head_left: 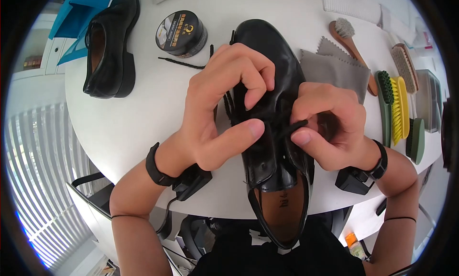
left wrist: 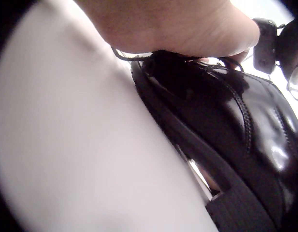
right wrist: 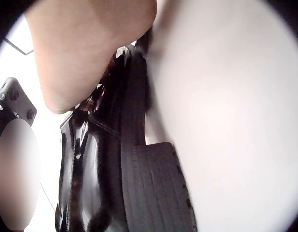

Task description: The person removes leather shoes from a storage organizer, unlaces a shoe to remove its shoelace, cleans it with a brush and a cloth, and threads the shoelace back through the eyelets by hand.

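A glossy black lace-up shoe (head_left: 260, 42) lies on the white table, toe away from me and its opening toward my body. My right hand (head_left: 330, 123), at the right side of the lacing, pinches a black shoelace (head_left: 300, 125) between thumb and forefinger. Over the left side of the lacing is my left hand (head_left: 224, 99), fingers loosely bent, thumb and forefinger apart. Its thumb tip overlaps the lacing; nothing shows between the fingers. Another length of lace trails on the table to the left. Both wrist views show the shoe's side and heel (right wrist: 156, 183), the fingers hidden.
The other black shoe (head_left: 128, 61) lies at the back left, beside a blue bag (head_left: 76, 18). A round black tin (head_left: 181, 34) stands behind my left hand. On the right are a grey cloth (head_left: 330, 63), a wooden-handled brush (head_left: 351, 42), several more brushes and a clear box (head_left: 429, 101).
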{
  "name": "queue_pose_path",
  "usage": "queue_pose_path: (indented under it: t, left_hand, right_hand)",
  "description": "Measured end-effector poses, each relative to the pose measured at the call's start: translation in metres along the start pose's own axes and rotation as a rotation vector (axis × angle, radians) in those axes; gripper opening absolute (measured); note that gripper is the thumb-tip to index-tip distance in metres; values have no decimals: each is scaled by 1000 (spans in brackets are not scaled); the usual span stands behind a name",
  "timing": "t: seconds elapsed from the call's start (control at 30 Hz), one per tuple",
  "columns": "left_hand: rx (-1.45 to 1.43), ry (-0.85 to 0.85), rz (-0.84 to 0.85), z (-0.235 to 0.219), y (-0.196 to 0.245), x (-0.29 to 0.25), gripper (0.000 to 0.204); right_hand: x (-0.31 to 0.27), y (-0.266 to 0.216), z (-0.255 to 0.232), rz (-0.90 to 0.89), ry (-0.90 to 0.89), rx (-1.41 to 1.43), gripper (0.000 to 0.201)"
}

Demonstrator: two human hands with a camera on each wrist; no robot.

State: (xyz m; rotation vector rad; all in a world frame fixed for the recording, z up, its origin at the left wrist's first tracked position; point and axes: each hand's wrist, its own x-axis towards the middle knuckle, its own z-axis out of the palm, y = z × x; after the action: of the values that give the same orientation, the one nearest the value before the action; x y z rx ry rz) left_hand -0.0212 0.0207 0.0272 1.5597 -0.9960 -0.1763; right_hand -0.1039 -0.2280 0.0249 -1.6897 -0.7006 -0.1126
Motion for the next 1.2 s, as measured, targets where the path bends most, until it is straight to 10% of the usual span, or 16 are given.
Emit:
queue_pose_path:
  t: [1.2]
  left_hand:
    - [10,-7,19,-1,-3,1,30]
  right_hand:
    - [4,11,9,-60,140,-37,17]
